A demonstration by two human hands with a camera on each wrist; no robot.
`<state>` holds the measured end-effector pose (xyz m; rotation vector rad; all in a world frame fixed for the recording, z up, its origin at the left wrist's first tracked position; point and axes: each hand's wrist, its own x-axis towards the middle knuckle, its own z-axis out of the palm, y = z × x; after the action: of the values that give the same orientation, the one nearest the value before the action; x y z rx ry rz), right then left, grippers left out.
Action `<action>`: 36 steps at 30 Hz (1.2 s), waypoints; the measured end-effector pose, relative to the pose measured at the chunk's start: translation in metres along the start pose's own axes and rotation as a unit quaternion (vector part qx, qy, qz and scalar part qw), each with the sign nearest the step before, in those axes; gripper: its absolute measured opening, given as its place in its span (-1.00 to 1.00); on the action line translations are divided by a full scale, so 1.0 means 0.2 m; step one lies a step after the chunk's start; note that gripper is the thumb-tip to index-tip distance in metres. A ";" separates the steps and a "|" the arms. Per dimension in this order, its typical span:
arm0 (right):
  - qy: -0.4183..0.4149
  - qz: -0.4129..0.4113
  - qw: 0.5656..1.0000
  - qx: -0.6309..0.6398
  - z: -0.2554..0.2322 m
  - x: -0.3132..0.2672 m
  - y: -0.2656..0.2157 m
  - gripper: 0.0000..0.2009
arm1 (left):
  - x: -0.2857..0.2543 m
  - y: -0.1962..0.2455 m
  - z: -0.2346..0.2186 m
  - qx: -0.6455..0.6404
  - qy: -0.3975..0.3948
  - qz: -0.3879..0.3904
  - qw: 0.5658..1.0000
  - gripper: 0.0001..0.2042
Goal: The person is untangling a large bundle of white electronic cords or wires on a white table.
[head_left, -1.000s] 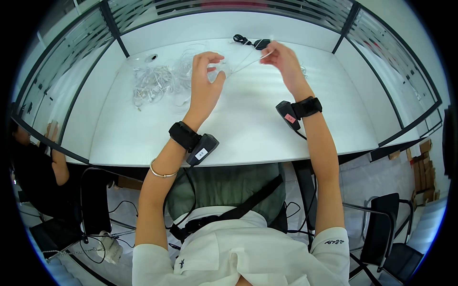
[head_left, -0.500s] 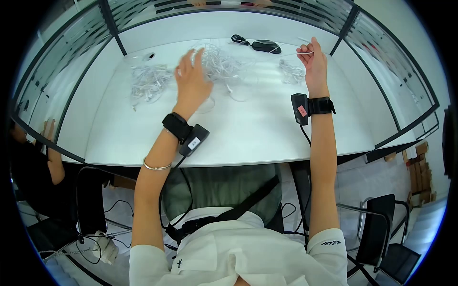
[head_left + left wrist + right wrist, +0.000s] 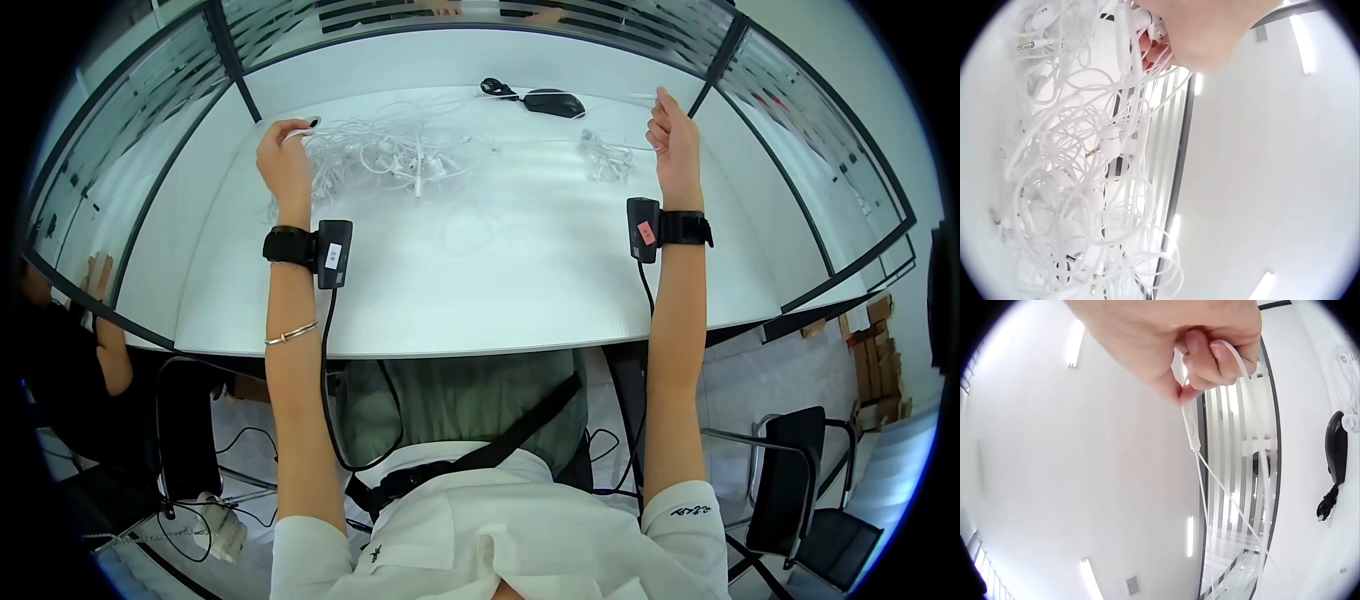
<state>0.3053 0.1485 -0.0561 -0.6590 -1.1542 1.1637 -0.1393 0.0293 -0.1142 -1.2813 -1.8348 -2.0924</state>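
Left fingers (image 3: 1151, 54) grip white earphones (image 3: 1142, 19); right fingers (image 3: 1202, 365) pinch white cable (image 3: 1190, 428); tangle (image 3: 415, 165) well back from desk's (image 3: 500, 285) near edge.

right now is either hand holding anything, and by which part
The right hand pinches a white cable by the end of its slim block. The left hand grips white cable too; which part cannot be told.

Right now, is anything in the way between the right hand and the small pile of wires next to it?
In the head view, nothing bulky shows between the right hand and the small wire pile, just a thin bit of white cord. The black mouse lies farther back, out of the way.
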 end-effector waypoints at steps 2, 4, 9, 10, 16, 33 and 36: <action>0.000 -0.010 1.000 -0.014 0.02 -0.01 0.00 -0.80 | 0.01 -0.04 -0.01 -0.020 0.014 -0.018 1.000 -0.78; 0.014 -0.024 0.999 -0.019 0.05 -0.02 0.01 -0.79 | 0.01 -0.11 0.00 -0.015 0.019 -0.009 1.000 -0.76; -0.013 -0.002 1.000 0.005 0.09 -0.01 0.09 -0.65 | -0.19 0.14 0.13 0.233 -0.066 0.141 0.960 -0.52; -0.015 -0.004 1.000 0.012 0.11 -0.02 0.10 -0.59 | -0.22 0.23 0.14 0.245 -0.084 0.186 0.948 -0.47; -0.070 -0.085 0.991 -0.073 0.20 -0.10 0.04 -0.16 | -0.36 0.35 0.20 0.157 -0.342 0.279 0.884 -0.37; 0.065 -0.104 0.986 -0.115 0.07 -0.05 0.02 -0.76 | -0.29 0.37 0.15 0.211 -0.048 0.229 0.949 -0.69; 0.069 -0.105 0.985 -0.117 0.05 -0.04 0.02 -0.78 | -0.28 0.38 0.13 0.222 -0.010 0.217 0.951 -0.66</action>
<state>0.2950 0.1405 -0.0584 -0.7638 -1.2200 0.8006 -0.0477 0.0053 -0.0913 -1.4159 -1.6953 -1.3547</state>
